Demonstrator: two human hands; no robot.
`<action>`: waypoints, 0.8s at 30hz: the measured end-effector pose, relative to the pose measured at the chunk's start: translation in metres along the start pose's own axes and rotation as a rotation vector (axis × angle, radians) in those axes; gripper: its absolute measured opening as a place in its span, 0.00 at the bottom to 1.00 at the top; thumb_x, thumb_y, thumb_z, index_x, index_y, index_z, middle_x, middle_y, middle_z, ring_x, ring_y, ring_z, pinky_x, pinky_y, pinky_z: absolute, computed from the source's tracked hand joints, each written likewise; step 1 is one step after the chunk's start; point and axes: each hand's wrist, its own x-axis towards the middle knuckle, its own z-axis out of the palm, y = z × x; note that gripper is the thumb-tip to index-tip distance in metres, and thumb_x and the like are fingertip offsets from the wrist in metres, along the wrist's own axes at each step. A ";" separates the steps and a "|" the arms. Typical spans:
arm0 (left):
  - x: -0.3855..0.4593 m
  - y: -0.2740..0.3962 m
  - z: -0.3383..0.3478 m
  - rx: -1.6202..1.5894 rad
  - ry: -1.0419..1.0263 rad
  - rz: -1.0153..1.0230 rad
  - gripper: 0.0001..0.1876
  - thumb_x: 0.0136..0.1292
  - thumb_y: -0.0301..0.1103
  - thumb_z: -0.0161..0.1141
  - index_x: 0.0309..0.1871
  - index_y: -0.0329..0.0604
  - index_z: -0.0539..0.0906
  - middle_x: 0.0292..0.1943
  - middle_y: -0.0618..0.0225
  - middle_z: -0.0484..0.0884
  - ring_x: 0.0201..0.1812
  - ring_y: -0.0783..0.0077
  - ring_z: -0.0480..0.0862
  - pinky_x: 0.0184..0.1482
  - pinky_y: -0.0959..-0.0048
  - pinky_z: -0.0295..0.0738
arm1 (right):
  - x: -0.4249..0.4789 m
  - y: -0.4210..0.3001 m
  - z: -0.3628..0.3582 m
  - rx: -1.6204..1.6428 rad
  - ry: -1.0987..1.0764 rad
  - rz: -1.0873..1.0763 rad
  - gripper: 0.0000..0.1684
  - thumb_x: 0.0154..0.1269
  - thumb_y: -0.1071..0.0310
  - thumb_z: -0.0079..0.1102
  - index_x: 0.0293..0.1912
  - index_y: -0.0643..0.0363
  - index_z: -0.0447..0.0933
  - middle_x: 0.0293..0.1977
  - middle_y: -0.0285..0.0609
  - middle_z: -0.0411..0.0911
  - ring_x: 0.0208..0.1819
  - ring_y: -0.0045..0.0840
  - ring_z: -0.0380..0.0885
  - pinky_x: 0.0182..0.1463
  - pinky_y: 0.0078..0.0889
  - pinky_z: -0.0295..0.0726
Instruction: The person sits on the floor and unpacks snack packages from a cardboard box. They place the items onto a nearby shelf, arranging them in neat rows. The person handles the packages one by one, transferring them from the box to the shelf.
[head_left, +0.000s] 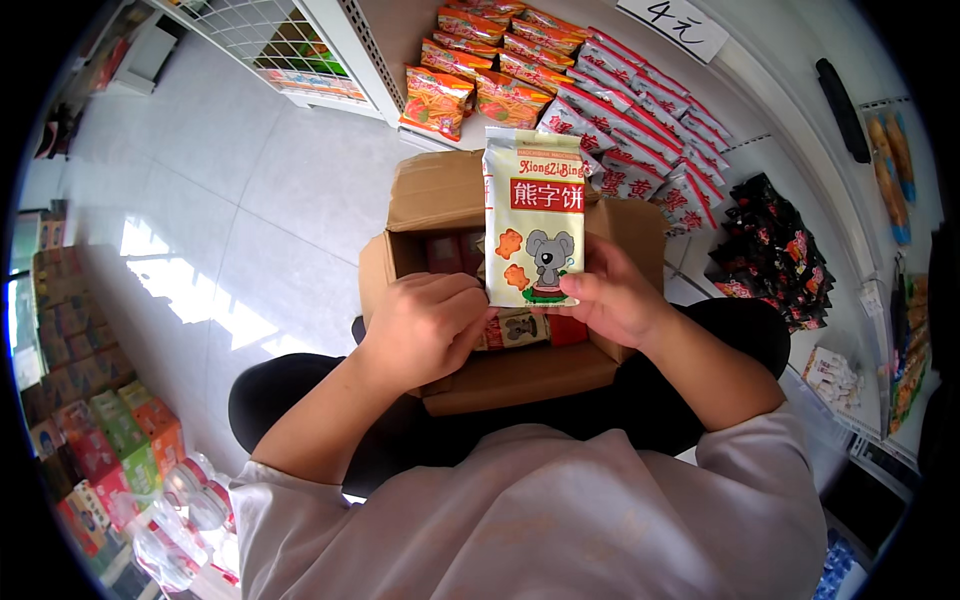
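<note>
Upright above an open cardboard box is a cream-and-white biscuit packet with a cartoon koala, bear-shaped biscuits and large writing. My right hand grips its right side, thumb across the lower front. At the lower left corner, my left hand has its fingers curled in and pinches the packet's edge. Inside the box, partly hidden by my hands and the held packet, lies another koala packet among red packaging. The box rests between my bent legs with its flaps spread.
Orange snack bags and white-and-red bags stand in rows on the shelf ahead. Black packets are heaped to the right. A white wire rack stands at the upper left. Boxed goods and bagged bottles sit at lower left.
</note>
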 end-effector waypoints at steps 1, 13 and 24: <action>0.000 0.000 0.000 0.004 0.004 0.000 0.10 0.58 0.24 0.71 0.28 0.39 0.78 0.27 0.61 0.80 0.27 0.53 0.81 0.30 0.60 0.76 | 0.000 0.000 0.000 0.000 0.001 -0.002 0.38 0.71 0.69 0.65 0.75 0.63 0.60 0.66 0.50 0.74 0.66 0.41 0.79 0.67 0.55 0.82; -0.003 0.000 -0.008 0.043 -0.048 0.014 0.08 0.57 0.24 0.71 0.30 0.40 0.79 0.30 0.63 0.81 0.28 0.54 0.83 0.29 0.61 0.77 | 0.003 0.001 -0.011 -0.232 0.011 0.021 0.35 0.70 0.69 0.68 0.72 0.64 0.65 0.62 0.44 0.78 0.63 0.27 0.79 0.63 0.31 0.81; -0.006 0.013 -0.020 0.052 -0.026 -0.334 0.14 0.68 0.38 0.70 0.36 0.38 0.80 0.33 0.59 0.82 0.32 0.53 0.85 0.33 0.60 0.78 | 0.007 -0.001 -0.011 -0.399 0.012 0.069 0.39 0.65 0.71 0.73 0.71 0.64 0.66 0.63 0.43 0.78 0.63 0.27 0.79 0.67 0.34 0.79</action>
